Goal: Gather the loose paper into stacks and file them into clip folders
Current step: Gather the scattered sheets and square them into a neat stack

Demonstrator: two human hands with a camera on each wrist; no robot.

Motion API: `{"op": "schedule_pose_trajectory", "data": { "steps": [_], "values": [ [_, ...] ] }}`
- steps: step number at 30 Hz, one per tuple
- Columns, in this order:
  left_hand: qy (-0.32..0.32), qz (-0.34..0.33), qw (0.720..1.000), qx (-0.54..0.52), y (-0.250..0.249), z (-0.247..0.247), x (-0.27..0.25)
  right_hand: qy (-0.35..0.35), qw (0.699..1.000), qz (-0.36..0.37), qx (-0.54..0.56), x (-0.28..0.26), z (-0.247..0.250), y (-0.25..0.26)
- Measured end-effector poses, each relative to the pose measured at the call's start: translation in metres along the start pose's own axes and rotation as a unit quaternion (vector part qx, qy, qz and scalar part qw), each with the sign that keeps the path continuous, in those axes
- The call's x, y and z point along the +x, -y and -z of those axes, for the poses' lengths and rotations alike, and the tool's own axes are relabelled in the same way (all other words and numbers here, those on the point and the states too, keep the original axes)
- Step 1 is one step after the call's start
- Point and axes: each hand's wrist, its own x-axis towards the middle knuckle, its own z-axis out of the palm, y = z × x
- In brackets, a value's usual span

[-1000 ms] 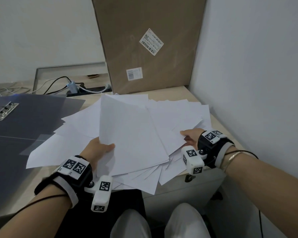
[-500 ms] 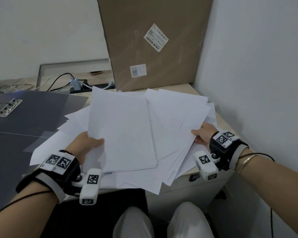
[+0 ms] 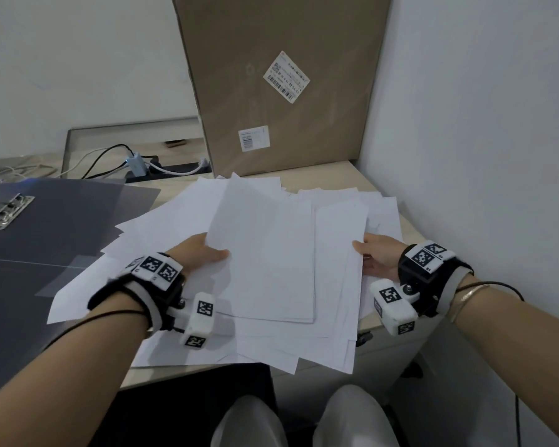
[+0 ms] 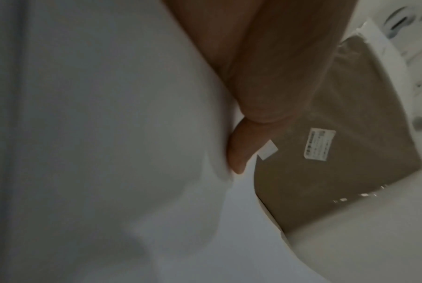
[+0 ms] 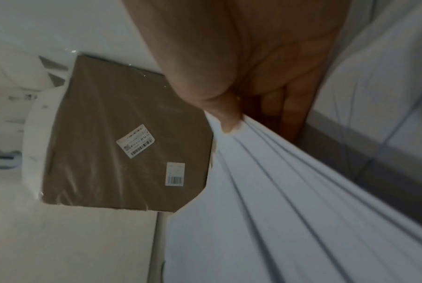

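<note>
- Your left hand (image 3: 200, 254) pinches the left edge of the raised sheaf of paper (image 3: 271, 253), thumb on top and fingers hidden beneath; the left wrist view shows the thumb pressed flat on a white sheet.
- Your right hand (image 3: 376, 258) grips the sheaf's right edge, thumb over and fingers curled under, with several fanned sheet edges running away from the thumb in the right wrist view.
- The paper lies between your two hands, its long axis running away from you toward the cardboard box (image 3: 281, 85), so both hands are equally near and the likely next move is to draw them together and square the edges.
- More loose sheets (image 3: 88, 301) lie spread flat underneath and out to the left, some hanging past the near edge of the desk (image 3: 162, 375).
- The open clip folder (image 3: 55, 227) lies well to the left of the sheaf, its metal clip (image 3: 10, 211) at the far left, so your left hand is nearer to it.
- The box leans against the back wall, a side wall (image 3: 481, 140) closes in on your right, and a power strip (image 3: 162, 171) with cables sits behind the folder.
</note>
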Motion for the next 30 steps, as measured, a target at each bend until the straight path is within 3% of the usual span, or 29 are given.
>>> {"op": "schedule_pose_trajectory", "data": {
  "steps": [3,7,9,12,16,21,25,30],
  "values": [
    [0.032,-0.024,0.999,0.017,-0.01,-0.02,0.001,0.025,0.998,-0.039,0.053,-0.002,-0.004,0.0],
    [0.042,-0.043,0.998,0.006,-0.019,-0.033,0.002,0.091,0.995,-0.046,0.012,-0.005,-0.008,0.006],
    [0.035,-0.053,0.998,-0.007,-0.023,-0.036,0.004,0.076,0.996,-0.047,0.02,-0.002,-0.014,0.005],
    [0.04,-0.042,0.998,0.002,-0.021,-0.037,0.009,-0.027,0.998,-0.037,-0.038,0.008,-0.024,0.001],
    [-0.003,-0.013,1.0,0.027,0.009,-0.027,0.038,-0.123,0.986,0.064,-0.091,0.017,-0.033,0.002],
    [-0.037,-0.026,0.985,-0.165,-0.003,-0.024,0.017,-0.127,0.969,0.21,0.009,-0.001,-0.03,0.018],
    [-0.008,-0.113,0.962,-0.249,-0.026,-0.013,0.013,-0.086,0.952,0.292,0.039,-0.024,-0.03,0.046],
    [-0.044,-0.204,0.921,-0.329,-0.07,0.01,0.008,-0.117,0.923,0.36,0.071,-0.044,-0.033,0.088]
  ]
}}
